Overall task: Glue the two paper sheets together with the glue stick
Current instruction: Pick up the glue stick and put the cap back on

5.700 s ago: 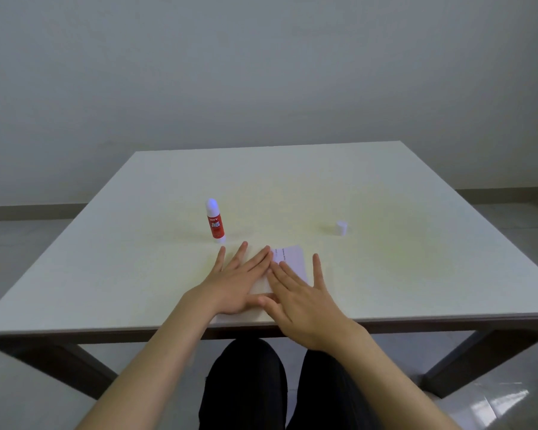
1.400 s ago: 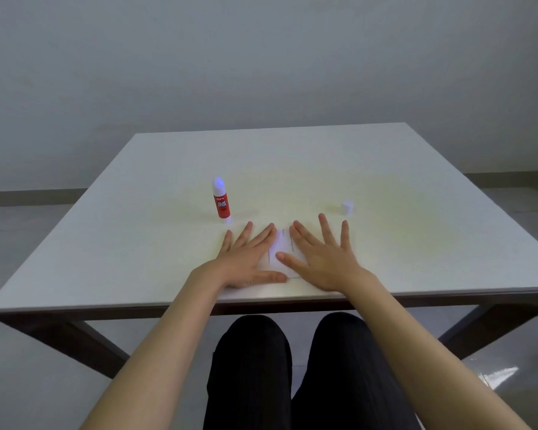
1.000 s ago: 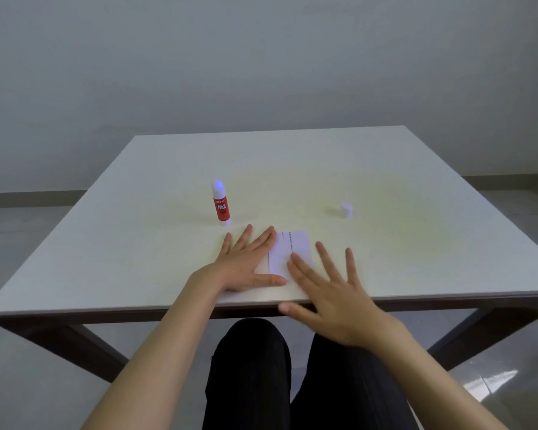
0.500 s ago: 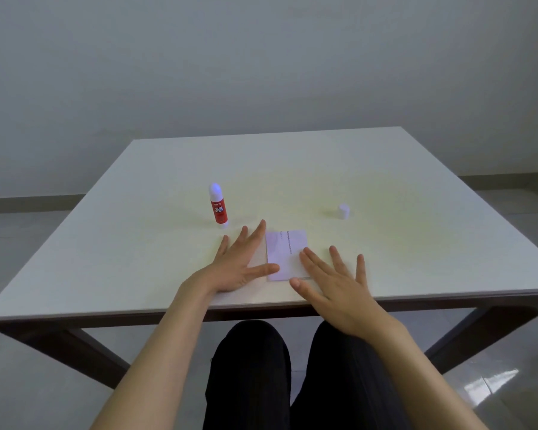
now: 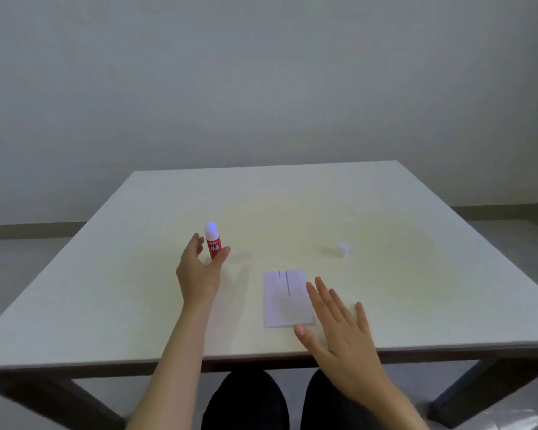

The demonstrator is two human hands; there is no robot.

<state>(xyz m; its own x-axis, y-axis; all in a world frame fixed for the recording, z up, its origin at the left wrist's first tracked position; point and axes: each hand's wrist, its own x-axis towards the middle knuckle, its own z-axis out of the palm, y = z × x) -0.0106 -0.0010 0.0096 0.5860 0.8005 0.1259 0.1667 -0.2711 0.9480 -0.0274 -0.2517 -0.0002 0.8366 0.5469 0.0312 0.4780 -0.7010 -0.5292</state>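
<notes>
A small white paper (image 5: 286, 297) with a printed line lies flat near the table's front edge; I cannot tell one sheet from two. The red glue stick (image 5: 213, 245) stands upright without its cap, white tip showing. My left hand (image 5: 199, 271) is open and cupped around the stick, fingers to its left and thumb to its right, not closed on it. My right hand (image 5: 339, 324) hovers flat with fingers spread at the paper's right front corner.
The white cap (image 5: 342, 250) of the glue stick stands on the white table (image 5: 106, 305) to the right, beyond the paper. My dark-clothed legs show under the front edge. A grey wall rises behind the table.
My left hand left the paper and moved forward to the glue stick. My right hand lifted off the paper and drew back to its right. The paper now lies uncovered.
</notes>
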